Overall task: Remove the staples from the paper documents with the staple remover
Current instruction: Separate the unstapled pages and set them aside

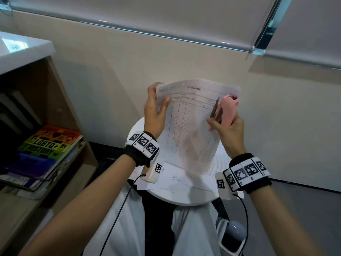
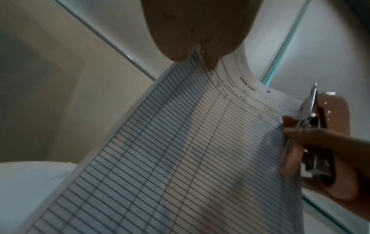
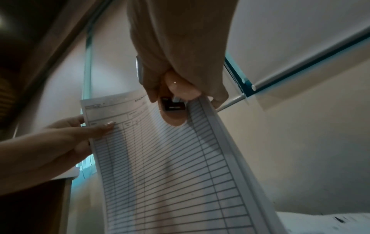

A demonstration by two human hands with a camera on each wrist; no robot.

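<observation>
Paper is what both hands are dealing with, and it is behaving as thin sheets do: the ruled stock-card form (image 1: pixel 190 122) is being held up in the air above the round white table (image 1: pixel 184 196), bowing between its two supports and drooping at its lower end, so it looks light, floppy and easy to tear. I judge the safest grips to be near the top edge, close to any staple, with the sheets kept taut.

At about nine o'clock of the form, the left hand (image 1: pixel 156 111) is pinching the upper left edge, thumb lying flat across the printed face and fingers behind, wrist raised and forearm angling up from the lap.

At about three o'clock, the right hand (image 1: pixel 227 130) is wrapping its fingers round the pink staple remover (image 1: pixel 227 111), a small rigid tool with metal parts, while one finger is pressing against the form's right margin. The tool is pointing up toward the top right corner at roughly one o'clock. Whether a staple is sitting there I cannot tell; only small holes are showing along the top margin in the left wrist view.
</observation>
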